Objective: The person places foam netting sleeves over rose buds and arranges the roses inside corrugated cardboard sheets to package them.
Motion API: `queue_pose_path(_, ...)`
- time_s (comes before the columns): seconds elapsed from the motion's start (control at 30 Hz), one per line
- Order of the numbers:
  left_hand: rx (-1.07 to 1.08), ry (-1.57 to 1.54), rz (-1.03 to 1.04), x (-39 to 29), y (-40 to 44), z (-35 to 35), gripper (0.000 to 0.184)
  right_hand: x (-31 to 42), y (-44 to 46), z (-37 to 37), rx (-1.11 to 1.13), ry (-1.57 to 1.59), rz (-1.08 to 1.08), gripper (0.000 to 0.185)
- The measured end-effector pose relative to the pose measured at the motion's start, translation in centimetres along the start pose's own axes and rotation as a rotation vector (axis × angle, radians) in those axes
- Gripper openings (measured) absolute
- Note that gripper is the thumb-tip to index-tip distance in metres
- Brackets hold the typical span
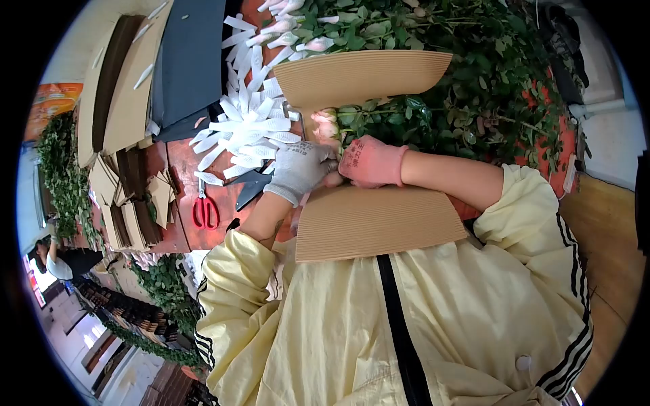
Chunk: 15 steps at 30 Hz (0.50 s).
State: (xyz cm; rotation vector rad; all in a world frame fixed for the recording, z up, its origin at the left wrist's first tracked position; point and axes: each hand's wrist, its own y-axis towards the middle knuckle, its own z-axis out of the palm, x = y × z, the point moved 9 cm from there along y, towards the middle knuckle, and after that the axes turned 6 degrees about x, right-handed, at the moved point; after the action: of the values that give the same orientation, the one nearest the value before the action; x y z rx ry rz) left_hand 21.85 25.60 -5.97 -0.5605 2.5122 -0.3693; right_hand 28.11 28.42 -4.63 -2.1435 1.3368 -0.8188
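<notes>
A sheet of ribbed brown cardboard (379, 223) lies in front of my body, its far flap (362, 74) curving up beyond several pink roses (326, 126) with leafy stems. In a grey-white glove, my left hand (299, 169) has its fingers bent in at the rose heads. My right hand (372, 162), in a pink-red glove, is closed just beside it, on the stem side. Between the two hands a pale pink rose head (332, 179) shows in part. Both hands' fingertips are partly hidden.
White foam sleeves (250, 128) are heaped left of the cardboard. Red-handled scissors (205, 211) and a dark tool (250, 187) lie nearby. Cardboard stacks (125, 88) stand at left, leafy stems (487, 68) at right. Another person (59, 266) is at far left.
</notes>
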Motion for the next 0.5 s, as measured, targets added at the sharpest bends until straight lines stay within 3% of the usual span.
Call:
queue_pose_path(0.07,-0.044,0.061,0.130,-0.9,0.1,-0.6,0.019,0.1,0.2,-0.1,-0.050,-0.011,-0.005,0.024)
queue_pose_path(0.27,-0.043,0.065,0.215,-0.1,1.1,0.5,0.020,0.2,-0.4,-0.5,0.009,-0.070,-0.041,0.026)
queue_pose_path(0.5,0.012,0.085,0.094,0.5,0.8,1.3,0.019,-0.8,0.3,0.9,-0.230,-0.017,-0.011,0.021)
